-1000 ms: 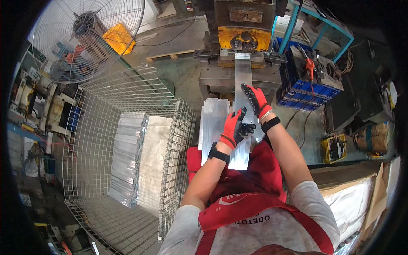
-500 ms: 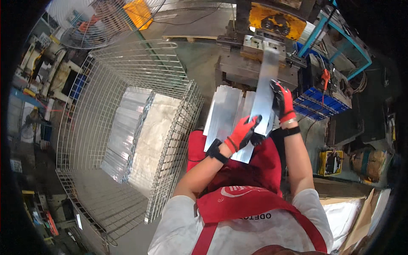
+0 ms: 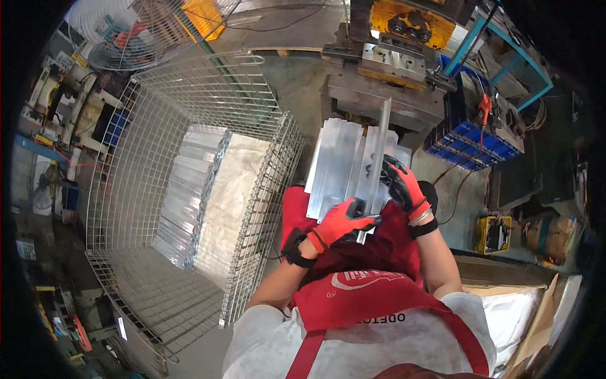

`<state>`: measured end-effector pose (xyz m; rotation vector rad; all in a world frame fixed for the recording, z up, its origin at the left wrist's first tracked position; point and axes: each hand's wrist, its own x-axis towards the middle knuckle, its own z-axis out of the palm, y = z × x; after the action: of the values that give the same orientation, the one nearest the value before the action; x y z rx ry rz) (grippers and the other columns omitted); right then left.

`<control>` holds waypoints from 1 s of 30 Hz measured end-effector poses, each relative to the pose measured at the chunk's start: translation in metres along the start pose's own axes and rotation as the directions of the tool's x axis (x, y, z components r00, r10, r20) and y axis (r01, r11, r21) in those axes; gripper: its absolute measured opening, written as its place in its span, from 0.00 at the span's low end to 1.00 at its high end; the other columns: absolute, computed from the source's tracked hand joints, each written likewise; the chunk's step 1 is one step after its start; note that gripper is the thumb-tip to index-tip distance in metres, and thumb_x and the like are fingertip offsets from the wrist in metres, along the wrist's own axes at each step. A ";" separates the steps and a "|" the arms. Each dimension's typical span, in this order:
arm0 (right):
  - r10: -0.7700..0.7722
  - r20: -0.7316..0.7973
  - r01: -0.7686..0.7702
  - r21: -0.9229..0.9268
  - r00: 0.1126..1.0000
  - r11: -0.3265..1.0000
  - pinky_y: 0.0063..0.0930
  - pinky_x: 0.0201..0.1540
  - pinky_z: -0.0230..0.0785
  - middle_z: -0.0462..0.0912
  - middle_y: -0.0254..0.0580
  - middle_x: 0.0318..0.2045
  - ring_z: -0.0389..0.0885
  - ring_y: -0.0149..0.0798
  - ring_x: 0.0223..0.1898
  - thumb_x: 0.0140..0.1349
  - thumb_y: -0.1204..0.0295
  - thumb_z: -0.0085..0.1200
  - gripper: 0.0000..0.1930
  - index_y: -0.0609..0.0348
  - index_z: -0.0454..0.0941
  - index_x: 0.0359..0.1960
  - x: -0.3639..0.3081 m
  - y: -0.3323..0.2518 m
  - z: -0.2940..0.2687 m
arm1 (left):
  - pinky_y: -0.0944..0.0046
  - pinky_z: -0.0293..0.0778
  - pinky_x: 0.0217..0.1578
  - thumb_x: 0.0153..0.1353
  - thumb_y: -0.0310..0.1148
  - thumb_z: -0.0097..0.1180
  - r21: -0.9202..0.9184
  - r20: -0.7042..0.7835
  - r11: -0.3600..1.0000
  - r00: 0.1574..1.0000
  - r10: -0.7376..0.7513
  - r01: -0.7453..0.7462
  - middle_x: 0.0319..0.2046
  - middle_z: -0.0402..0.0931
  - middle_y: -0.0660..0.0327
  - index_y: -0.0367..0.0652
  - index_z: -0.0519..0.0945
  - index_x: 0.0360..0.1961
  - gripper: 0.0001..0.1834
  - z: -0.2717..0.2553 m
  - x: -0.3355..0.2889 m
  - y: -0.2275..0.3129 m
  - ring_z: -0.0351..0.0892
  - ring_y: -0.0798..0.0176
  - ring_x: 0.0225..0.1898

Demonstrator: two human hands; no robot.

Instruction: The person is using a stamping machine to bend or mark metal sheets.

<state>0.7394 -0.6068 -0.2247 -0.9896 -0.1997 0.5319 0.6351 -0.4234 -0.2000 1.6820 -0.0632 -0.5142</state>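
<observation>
A long silvery metal strip (image 3: 380, 148) is tilted up almost on its edge above my lap. My left hand (image 3: 347, 221), in a red and black glove, grips its near end, with the thumb across the strip. My right hand (image 3: 403, 184), gloved the same way, is closed at the strip's right side, halfway along; its fingertips are partly hidden. Under and left of the held strip lies a stack of similar metal strips (image 3: 338, 161), pointing away from me toward the machine.
To the left stands a wire mesh basket (image 3: 249, 234) with more metal strips (image 3: 189, 189) and a pale cloth-like sheet (image 3: 230, 196). Ahead is a press machine (image 3: 388, 88). A blue crate (image 3: 464, 148) sits right of it. A round fan guard (image 3: 120, 31) is at the upper left.
The strip has come back toward me from the press and turned from showing its flat face to nearly edge-on. Both hands have shifted with it, the left one slightly leftward and nearer.
</observation>
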 end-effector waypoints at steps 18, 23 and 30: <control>-0.103 -0.514 -0.524 -0.832 0.852 -0.181 0.36 0.40 0.66 0.74 0.54 0.38 0.74 0.48 0.41 0.39 0.45 0.56 0.34 0.63 0.65 0.37 0.003 0.041 -0.018 | 0.55 0.70 0.37 0.37 0.64 0.54 0.814 -0.371 0.416 0.914 -0.164 0.405 0.34 0.74 0.45 0.28 0.62 0.46 0.48 -0.041 0.026 -0.045 0.75 0.47 0.36; -0.094 -0.514 -0.523 -0.845 0.852 -0.111 0.38 0.41 0.65 0.76 0.51 0.36 0.74 0.49 0.40 0.44 0.50 0.53 0.27 0.60 0.67 0.37 0.004 0.047 -0.031 | 0.54 0.70 0.34 0.39 0.62 0.53 0.806 -0.260 0.552 0.966 0.006 0.214 0.33 0.74 0.46 0.27 0.61 0.47 0.47 -0.017 0.031 -0.037 0.76 0.50 0.34; -0.103 -0.534 -0.537 -0.843 0.839 -0.009 0.38 0.40 0.65 0.77 0.48 0.33 0.74 0.49 0.39 0.46 0.52 0.52 0.21 0.57 0.72 0.32 0.000 0.044 -0.046 | 0.57 0.70 0.38 0.40 0.58 0.55 0.875 -0.185 0.440 0.979 -0.083 0.203 0.35 0.74 0.47 0.21 0.51 0.53 0.53 0.036 0.070 -0.046 0.75 0.51 0.36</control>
<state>0.7429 -0.6218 -0.2863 -2.6794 0.0956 0.3626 0.6732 -0.4709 -0.2673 2.8122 -0.1227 -0.5425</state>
